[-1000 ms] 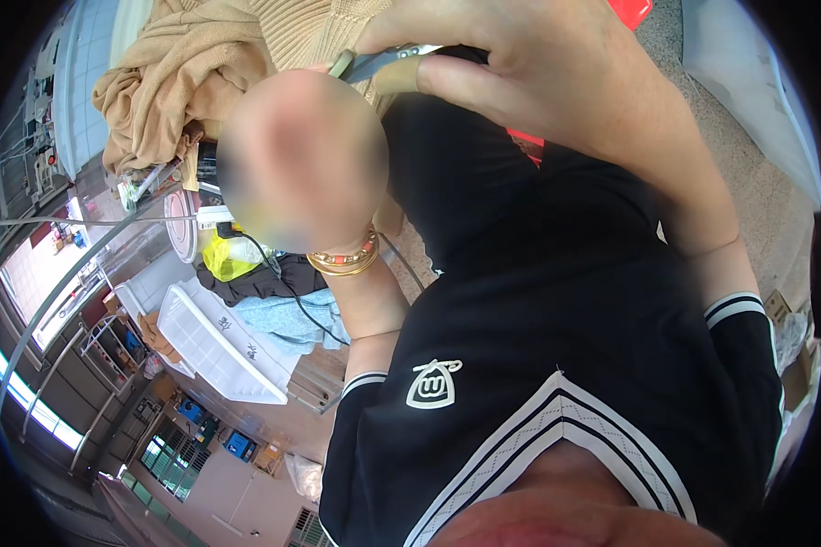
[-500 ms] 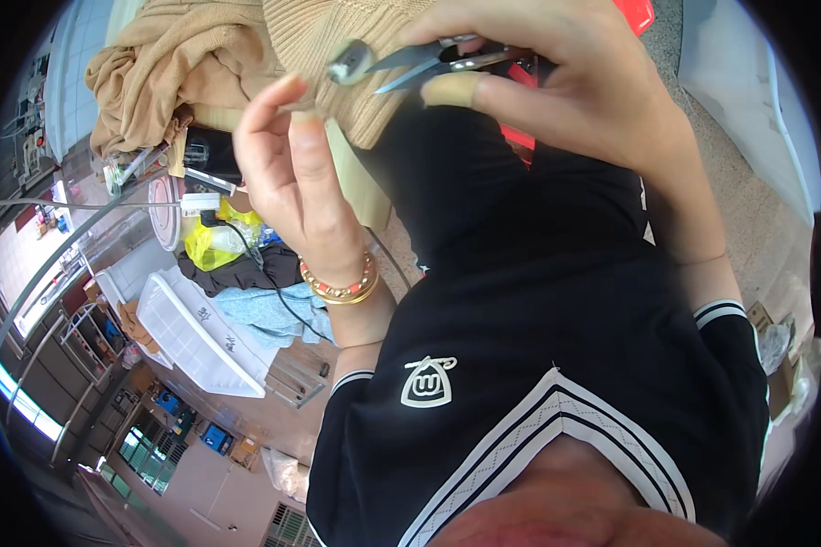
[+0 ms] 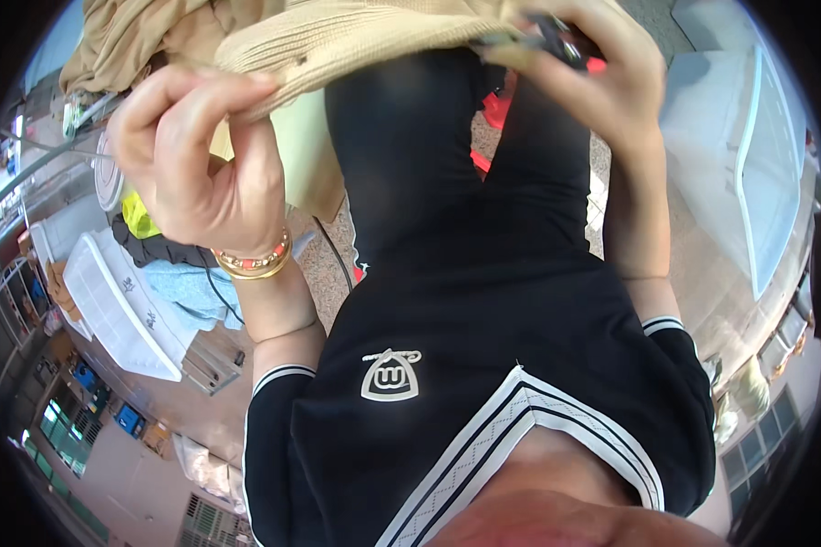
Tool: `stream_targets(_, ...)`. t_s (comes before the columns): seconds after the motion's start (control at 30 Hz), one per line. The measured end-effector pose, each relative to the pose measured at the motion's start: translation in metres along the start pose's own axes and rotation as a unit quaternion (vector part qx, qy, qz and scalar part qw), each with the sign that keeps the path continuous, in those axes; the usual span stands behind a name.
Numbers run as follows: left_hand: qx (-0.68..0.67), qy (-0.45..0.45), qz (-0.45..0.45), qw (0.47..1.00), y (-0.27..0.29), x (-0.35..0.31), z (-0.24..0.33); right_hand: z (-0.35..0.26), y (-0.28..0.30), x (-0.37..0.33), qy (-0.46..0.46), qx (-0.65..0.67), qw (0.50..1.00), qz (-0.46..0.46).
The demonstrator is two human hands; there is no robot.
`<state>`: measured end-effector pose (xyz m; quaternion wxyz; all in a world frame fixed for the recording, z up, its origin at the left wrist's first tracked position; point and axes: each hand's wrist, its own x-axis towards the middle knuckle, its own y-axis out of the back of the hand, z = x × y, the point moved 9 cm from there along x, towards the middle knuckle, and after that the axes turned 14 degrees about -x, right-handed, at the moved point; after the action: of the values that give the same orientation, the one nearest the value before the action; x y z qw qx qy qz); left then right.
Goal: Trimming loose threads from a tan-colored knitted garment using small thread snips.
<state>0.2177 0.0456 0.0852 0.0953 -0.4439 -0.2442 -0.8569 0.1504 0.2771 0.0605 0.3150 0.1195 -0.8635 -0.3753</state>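
Observation:
A beige ribbed knit garment (image 3: 365,41) stretches between my hands over my lap. My left hand (image 3: 201,155), with bracelets at its wrist, is closed, pinching the garment's edge between thumb and fingers. Close to those fingertips a small dark spot (image 3: 302,61) shows on the knit. My right hand (image 3: 611,77) is closed round a pair of small dark thread snips (image 3: 556,41), blurred by motion. Their blades lie against the garment's right part; whether the right fingers also grip the cloth is hard to see.
More tan knitwear (image 3: 123,41) is heaped at the upper left. A white plastic bin (image 3: 123,305), a light blue cloth (image 3: 187,292) and a yellow bag (image 3: 139,217) lie to the left. At the right stands a translucent plastic bin (image 3: 730,173). A dark cable (image 3: 333,251) hangs beside my left leg.
My left hand has moved left and now grips the garment's edge, which has been lifted and stretched. The round, dark button-like piece by the blades no longer shows. The snips have moved right.

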Motion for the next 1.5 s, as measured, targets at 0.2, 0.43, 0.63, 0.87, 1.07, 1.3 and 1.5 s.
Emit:
stream_targets(0.2, 0.005, 0.101, -0.019, 0.995, -0.004, -0.055, -0.037, -0.010, -0.039, -0.029, 0.121, -0.060, 0.989, -0.058)
stream_targets(0.43, -0.249, 0.437, 0.125, 0.855, -0.001, -0.131, -0.071, -0.012, -0.033, -0.020, 0.032, 0.079, 0.994, -0.067)
stream_targets(0.63, -0.421, 0.509, 0.082, 0.746, -0.018, -0.128, -0.064, -0.064, -0.053, -0.003, 0.126, 0.024, 0.987, -0.092)
stream_targets(0.87, -0.474, 0.527, 0.085, 0.701, -0.026, -0.120, -0.057, -0.094, -0.054, 0.015, 0.144, -0.096, 0.972, -0.157)
stream_targets(1.07, -0.521, 0.528, 0.120, 0.660, -0.027, -0.121, -0.052, -0.092, -0.060, 0.012, 0.132, -0.092, 0.976, -0.148)
stream_targets(1.3, -0.524, 0.533, 0.129, 0.652, -0.025, -0.122, -0.052, -0.085, -0.065, 0.014, 0.076, -0.074, 0.980, -0.171)
stream_targets(1.5, -0.531, 0.519, 0.111, 0.660, -0.028, -0.116, -0.051, -0.085, -0.058, 0.015, 0.025, -0.065, 0.978, -0.195)
